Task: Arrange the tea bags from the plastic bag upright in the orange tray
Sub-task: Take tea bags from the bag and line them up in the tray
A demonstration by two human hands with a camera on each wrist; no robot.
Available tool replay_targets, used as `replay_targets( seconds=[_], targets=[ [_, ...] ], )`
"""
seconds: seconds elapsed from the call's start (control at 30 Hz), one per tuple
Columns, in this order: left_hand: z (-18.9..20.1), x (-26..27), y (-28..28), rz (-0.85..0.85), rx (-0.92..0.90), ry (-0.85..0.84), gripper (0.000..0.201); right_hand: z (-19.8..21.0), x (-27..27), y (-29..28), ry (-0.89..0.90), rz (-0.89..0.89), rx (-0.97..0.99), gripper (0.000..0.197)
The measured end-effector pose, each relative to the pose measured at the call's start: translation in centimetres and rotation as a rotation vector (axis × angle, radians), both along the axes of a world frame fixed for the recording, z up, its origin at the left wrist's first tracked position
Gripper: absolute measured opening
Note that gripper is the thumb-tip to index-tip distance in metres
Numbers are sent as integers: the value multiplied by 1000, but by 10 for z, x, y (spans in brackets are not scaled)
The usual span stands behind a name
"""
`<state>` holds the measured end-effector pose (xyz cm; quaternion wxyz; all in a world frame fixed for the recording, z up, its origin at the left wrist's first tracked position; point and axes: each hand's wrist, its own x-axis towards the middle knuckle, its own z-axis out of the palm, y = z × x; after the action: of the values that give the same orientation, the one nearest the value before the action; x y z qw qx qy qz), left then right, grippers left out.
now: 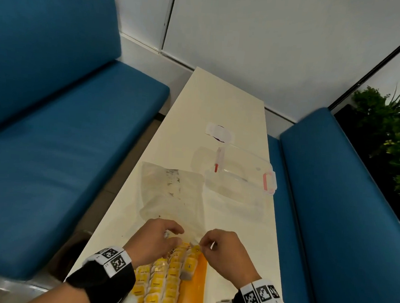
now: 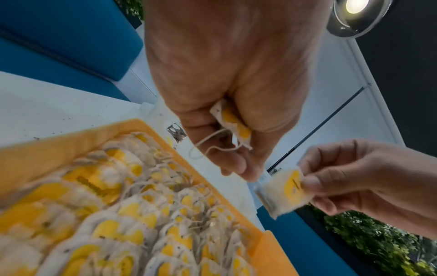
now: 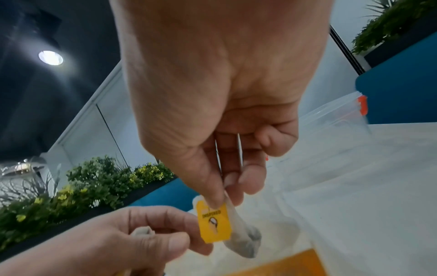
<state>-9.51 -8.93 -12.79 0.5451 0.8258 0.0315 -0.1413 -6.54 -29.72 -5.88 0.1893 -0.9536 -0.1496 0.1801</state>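
The right hand (image 3: 220,104) pinches a tea bag (image 3: 238,231) between thumb and fingertips at its top edge; the soft white paper pouch hangs down with a dark clump of tea at its bottom, and a flat yellow tag with a scalloped edge lies against its front. The left hand (image 2: 227,78) sits just beside it with fingers curled around a second tea bag (image 2: 234,125), crumpled white paper with yellow patches, from which a thin white string (image 2: 208,143) loops loose under the palm. Both hands hover above the far end of the orange tray (image 1: 199,280), a smooth plastic box with a raised rim that stands at the near end of the table. Inside it, rows of tea bags (image 1: 163,282) stand upright and tightly packed, their yellow tags showing on top, and they fill most of the tray except a bare orange strip along its right side. Just beyond the hands lies the plastic bag (image 1: 168,191), clear, crinkled and flat on the table (image 1: 220,101), a long narrow cream-white top. To the bag's right rests a clear lid (image 1: 239,175) with red clips. Blue padded benches (image 1: 66,143) run along both sides of the table.
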Motion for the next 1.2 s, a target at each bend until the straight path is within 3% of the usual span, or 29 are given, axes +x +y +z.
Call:
replay_targets(
  seconds=[0.13,0.23,0.33,0.7,1.2],
  targets=[
    [-13,1,4,9,18,23,19,-9,-9,-8,156,132,-144,17],
    [-21,1,5,8,13,47,20,-14,-9,-8,344,202,-144,15],
    [-26,1,8,17,-4,71,20,-27,-9,-2,406,220,-179,14],
    [-29,1,9,28,-37,67,14,-74,-16,2,107,6,-327,28],
    [-25,1,9,32,-45,87,15,-82,-21,4,-31,12,-409,28]
  ],
)
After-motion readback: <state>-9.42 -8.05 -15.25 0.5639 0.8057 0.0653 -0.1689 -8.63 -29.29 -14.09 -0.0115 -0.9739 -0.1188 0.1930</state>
